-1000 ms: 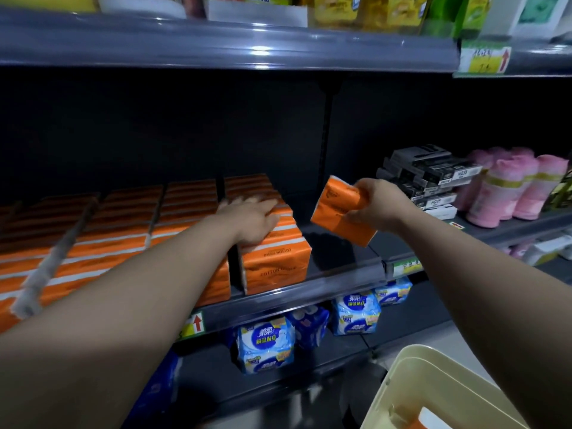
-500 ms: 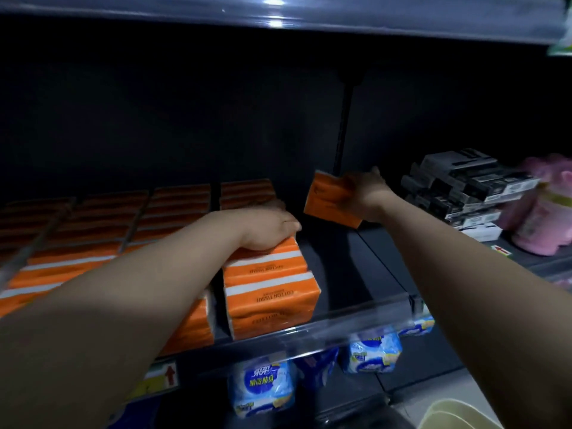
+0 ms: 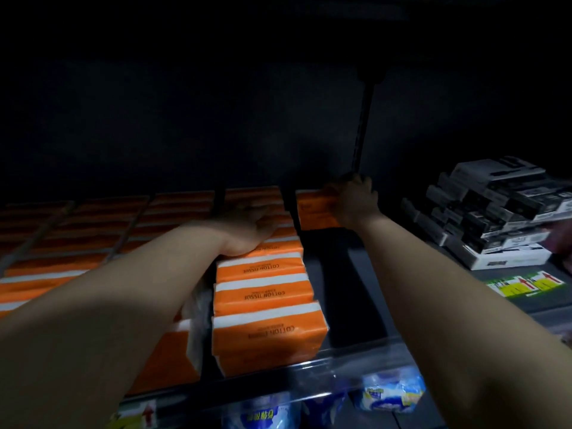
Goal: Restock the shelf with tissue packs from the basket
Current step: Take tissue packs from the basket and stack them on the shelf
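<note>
two hands (image 3: 244, 226) (image 3: 356, 202), one held tissue pack (image 3: 312, 210)

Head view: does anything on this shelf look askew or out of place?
Only the stack of black-and-white boxes at the right: they lie at differing angles, not squared up. The orange tissue rows sit straight under the left hand; the right hand holds one orange pack at the back of its lane.

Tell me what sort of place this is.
Probably a shop aisle: rows of identical orange-and-white tissue packs on a dark metal shelf, yellow-green price labels with red arrows, and stacked black-and-white boxes.
</note>
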Motion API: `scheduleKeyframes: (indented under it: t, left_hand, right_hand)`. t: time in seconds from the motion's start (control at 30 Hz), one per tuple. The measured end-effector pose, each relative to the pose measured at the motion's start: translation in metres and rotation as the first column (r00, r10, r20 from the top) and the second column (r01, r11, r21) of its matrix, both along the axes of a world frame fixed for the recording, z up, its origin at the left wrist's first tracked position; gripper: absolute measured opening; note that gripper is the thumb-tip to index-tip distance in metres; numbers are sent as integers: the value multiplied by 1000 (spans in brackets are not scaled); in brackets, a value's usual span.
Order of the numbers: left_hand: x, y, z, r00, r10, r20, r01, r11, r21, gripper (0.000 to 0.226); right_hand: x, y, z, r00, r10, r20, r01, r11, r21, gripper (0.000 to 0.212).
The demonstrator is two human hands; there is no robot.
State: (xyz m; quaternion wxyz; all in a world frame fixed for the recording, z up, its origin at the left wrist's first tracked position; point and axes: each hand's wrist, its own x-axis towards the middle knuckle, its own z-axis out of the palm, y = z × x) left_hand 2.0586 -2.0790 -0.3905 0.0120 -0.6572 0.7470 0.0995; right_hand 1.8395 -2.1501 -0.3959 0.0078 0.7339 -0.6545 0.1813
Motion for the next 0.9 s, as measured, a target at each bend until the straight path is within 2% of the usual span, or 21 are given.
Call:
scheduleKeyframes:
  t: [0.17,0.3,0.4,0.57,0.67,0.73,0.9]
  left_hand:
    - [1,0,-2,1000,-18,7,18,1000,-15,60]
    - [-1,3,4,1000,5,-11,-5,1000,11,62]
    - [-7,10,12,1000,23,-12,-22,999,30,62]
    - [-6,10,12,999,36,-38,-35,998,44,62]
    - [-5,10,8,998,40,-44,-38,999,34,62]
    - [-5,9,8,998,41,-39,-40,999,33,62]
    - [-6,9,9,999,42,-15,-41,998,41,63]
  right_hand:
    - [1,-12,-13,999,-34,-36,30,994,-105,51]
    - [1,-17,-21,994,68,86,-61,995,-78,59]
    - [1,-21,-29,990,89,113,-80,993,-83,55]
    - [0,-30,-40,951,170,258,-171,985,-18,53]
    - [1,-35,-45,964,162,209,-173,984,36,60]
    - [2,-32,-42,961,152,230,-173,982,73,64]
    - [1,-6,-30,973,136,185,-157,982,104,65]
